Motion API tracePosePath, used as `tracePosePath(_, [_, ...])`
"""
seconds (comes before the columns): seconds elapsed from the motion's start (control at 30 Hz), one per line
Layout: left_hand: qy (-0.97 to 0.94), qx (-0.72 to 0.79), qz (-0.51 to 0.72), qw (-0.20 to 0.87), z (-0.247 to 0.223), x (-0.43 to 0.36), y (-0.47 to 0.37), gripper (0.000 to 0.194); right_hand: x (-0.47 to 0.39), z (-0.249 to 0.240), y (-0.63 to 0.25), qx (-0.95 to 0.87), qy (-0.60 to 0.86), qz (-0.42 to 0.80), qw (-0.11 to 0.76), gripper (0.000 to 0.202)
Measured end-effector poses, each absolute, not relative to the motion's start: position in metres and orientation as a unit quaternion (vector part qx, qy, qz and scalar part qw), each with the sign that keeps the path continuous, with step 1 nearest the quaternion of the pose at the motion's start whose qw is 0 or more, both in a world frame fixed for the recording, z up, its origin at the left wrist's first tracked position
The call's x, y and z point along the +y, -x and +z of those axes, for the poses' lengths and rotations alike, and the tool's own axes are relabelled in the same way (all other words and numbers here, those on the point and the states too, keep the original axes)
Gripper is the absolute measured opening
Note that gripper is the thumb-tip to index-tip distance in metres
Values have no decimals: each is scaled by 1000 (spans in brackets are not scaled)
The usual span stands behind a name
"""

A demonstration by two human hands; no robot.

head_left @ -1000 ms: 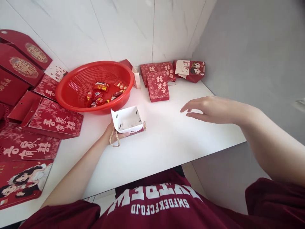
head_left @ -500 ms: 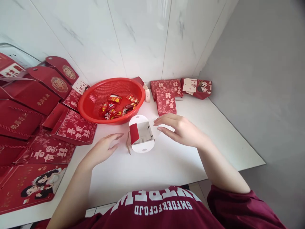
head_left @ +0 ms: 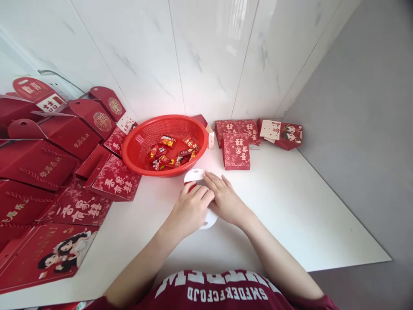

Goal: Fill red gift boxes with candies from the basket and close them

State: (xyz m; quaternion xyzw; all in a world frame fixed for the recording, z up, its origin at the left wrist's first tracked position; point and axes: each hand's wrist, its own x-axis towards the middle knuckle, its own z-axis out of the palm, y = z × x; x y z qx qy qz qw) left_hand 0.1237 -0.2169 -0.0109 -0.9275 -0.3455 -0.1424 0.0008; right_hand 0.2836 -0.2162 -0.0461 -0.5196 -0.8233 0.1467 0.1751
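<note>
Before me on the table stands a small gift box [head_left: 194, 174], its inside white and one flap red. Its two rounded white end flaps stick out at the far and near sides. My left hand [head_left: 191, 211] is curled over the box's left side and opening, knuckles up, and covers most of it. Along the right side lies my right hand [head_left: 227, 201], fingers close together and pressed to the box, its fingertips by the far flap. The two hands touch over the box. The box's inside is hidden.
Behind the box stands a red plastic basket [head_left: 129, 161] with several wrapped candies [head_left: 167, 141]. Many red gift boxes and bags [head_left: 75, 206] crowd the left. More red boxes [head_left: 236, 150] lie at the back right by the tiled wall [head_left: 209, 56]. A grey wall [head_left: 361, 129] borders the right.
Both hands were apart on either side of the open box; they have come together onto it and now cover its opening. The view has shifted slightly.
</note>
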Motion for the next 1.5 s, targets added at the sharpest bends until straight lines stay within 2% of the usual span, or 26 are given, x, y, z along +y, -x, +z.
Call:
tracePosePath(0.2, [874,-446,-186,50,-16,-219,-93,26,-222,-62,-285,-793,526,196,237,71])
tracePosePath(0.37, [831,-525,-184,9,-37,-228,-68,52,-220,-72,-280,-776,513,224,291,74])
tracePosePath(0.47, [816,-543,-185,-74,-53,-229,-62,61,-218,-78,-277,-763,501,247,325,77])
tracePosePath(0.67, [769,-521,-243,-279,-76,-225,-62,61,-216,-90,-273,-734,474,313,373,71])
tracePosePath(0.77, [709,-445,-341,-428,-89,-223,-65,79,-213,-95,-276,-729,446,345,389,69])
tracePosePath(0.83, [669,-385,-384,-507,-99,-222,-68,99,-210,-97,-280,-738,414,371,382,82])
tracePosePath(0.9, [650,-357,-399,-540,-107,-221,-71,114,-207,-98,-286,-759,374,394,359,106])
tracePosePath(0.97, [645,-347,-407,-546,-113,-218,-73,123,-204,-98,-291,-774,350,403,341,124])
tracePosePath(1.03, [646,-352,-416,-534,-116,-216,-74,123,-202,-97,-293,-777,348,399,340,129])
tracePosePath(1.2, [674,-406,-391,-477,-120,-214,-75,107,-204,-93,-292,-758,383,386,360,120])
tracePosePath(1.37, [682,-386,-405,-472,-109,-211,-73,103,-204,-91,-292,-755,392,389,354,116])
tracePosePath(1.5, [746,-419,-387,-344,-96,-200,-67,108,-202,-92,-294,-755,394,383,356,114])
